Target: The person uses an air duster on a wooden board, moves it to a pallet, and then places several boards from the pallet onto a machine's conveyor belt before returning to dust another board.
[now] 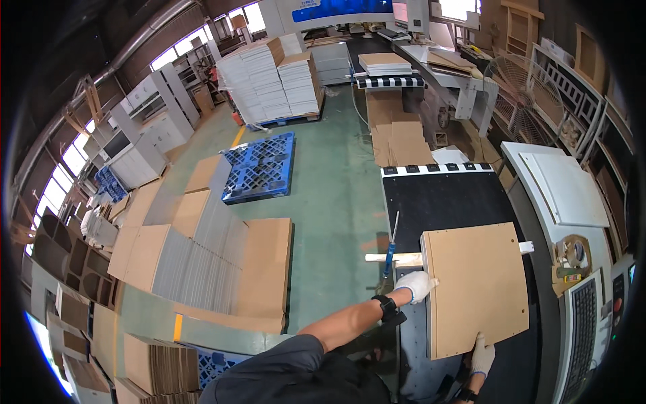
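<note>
Brown board (478, 289): flat, roughly square, matte face, small dark holes near its edges; lies over the black-topped bench (444, 198), right of centre. Materials, left to right: stacked panels (202, 259), brown faces, pale grey edges in tight layers; blue pallet (259, 178), open lattice; blue-handled tool (389, 254), thin shaft, beside a pale strip (377, 258) jutting out left of the board; white panel (568, 185), smooth, flat, far right. Board relative to grip: right of the left hand (416, 287), beyond the right hand (482, 357). Left hand, white-gloved, clamped on the board's left edge; right hand, also gloved, clamped on its near edge, fingers beneath hidden
</note>
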`<state>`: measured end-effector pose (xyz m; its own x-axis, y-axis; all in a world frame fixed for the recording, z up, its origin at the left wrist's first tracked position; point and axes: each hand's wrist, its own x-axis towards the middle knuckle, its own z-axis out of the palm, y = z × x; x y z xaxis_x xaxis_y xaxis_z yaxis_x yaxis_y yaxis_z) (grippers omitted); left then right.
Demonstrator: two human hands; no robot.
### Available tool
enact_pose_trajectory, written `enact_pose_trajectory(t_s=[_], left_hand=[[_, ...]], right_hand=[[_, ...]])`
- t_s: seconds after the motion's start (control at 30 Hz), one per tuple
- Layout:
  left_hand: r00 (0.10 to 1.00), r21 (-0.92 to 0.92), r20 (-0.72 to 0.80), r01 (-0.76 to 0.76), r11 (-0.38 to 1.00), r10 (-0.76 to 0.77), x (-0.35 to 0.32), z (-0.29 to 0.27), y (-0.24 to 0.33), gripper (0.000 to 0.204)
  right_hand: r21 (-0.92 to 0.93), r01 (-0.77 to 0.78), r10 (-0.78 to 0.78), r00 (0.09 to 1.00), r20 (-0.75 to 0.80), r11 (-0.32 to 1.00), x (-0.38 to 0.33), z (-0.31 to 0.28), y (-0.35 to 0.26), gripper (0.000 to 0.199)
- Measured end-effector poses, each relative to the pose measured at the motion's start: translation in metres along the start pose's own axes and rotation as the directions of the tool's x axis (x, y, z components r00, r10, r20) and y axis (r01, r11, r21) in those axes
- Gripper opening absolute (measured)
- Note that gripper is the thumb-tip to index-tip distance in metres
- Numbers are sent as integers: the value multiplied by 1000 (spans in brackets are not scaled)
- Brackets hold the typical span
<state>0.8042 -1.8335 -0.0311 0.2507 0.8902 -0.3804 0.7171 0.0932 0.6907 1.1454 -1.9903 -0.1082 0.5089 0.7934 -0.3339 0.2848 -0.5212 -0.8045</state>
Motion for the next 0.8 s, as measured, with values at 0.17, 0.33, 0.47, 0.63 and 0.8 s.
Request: enact_pose_trajectory(t_s=[0.17, 0.33, 0.47, 0.63, 0.8], left_hand=[[961, -132, 186, -181, 975, 204, -8, 11, -40, 53], [811, -337, 470, -199, 920, 348, -60, -31, -91, 35], [823, -132, 374, -410, 902, 429, -56, -78, -140, 36], [819, -117, 143, -543, 832, 555, -29, -161, -181, 20], [959, -70, 141, -239, 968, 247, 15, -203, -171, 50]], right_hand=[[-253, 155, -150, 988, 40, 955, -103, 35, -50, 73], [-422, 2, 2, 1000, 9, 906, -172, 69, -118, 90], [-413, -115, 47, 984, -170, 903, -181, 88, -126, 88], [-282, -46, -20, 974, -225, 958, -143, 96, -41, 63], [-177, -296, 232, 922, -310, 939, -142, 104, -61, 53]])
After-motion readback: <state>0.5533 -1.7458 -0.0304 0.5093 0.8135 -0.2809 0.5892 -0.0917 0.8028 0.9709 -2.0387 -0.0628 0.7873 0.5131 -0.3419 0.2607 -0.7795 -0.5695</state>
